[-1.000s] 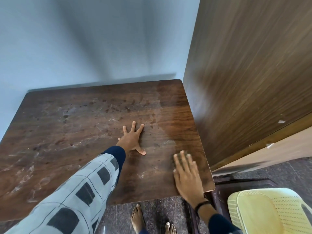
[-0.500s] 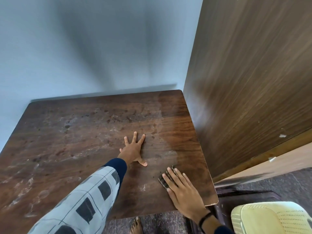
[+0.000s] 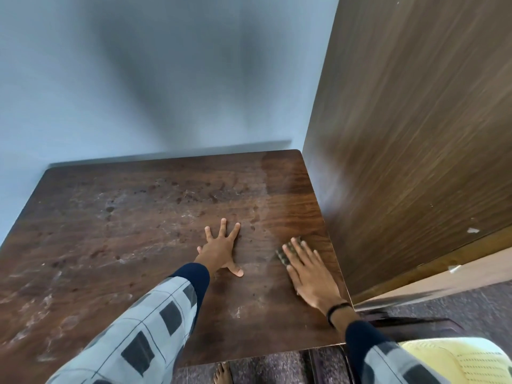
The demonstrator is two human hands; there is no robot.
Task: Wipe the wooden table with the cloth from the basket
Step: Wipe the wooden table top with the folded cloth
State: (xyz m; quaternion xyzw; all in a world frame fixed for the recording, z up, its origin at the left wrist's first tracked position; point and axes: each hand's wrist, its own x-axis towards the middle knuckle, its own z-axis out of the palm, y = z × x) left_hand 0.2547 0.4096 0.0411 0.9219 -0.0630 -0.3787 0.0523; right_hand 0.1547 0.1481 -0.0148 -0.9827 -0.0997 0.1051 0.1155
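The dark wooden table (image 3: 124,245) fills the lower left of the head view, its top marked with pale smears and spots; a strip along its right side looks cleaner. My left hand (image 3: 220,249) lies flat on the tabletop near the middle, fingers spread, holding nothing. My right hand (image 3: 309,268) presses flat on a small dark patterned cloth (image 3: 286,253) near the table's right edge. Only the cloth's far and left edges show past my fingers. No basket is in view.
A tall wooden cabinet side (image 3: 415,134) stands right against the table's right edge. A blue-grey wall (image 3: 138,79) runs behind the table. A pale yellow plastic chair (image 3: 471,361) sits at the lower right, and a bare foot (image 3: 221,374) shows on the stone floor.
My right hand has slid the cloth away from me along the table's right side. The camera has tilted, so the table sits lower in view. My left hand stays planted.
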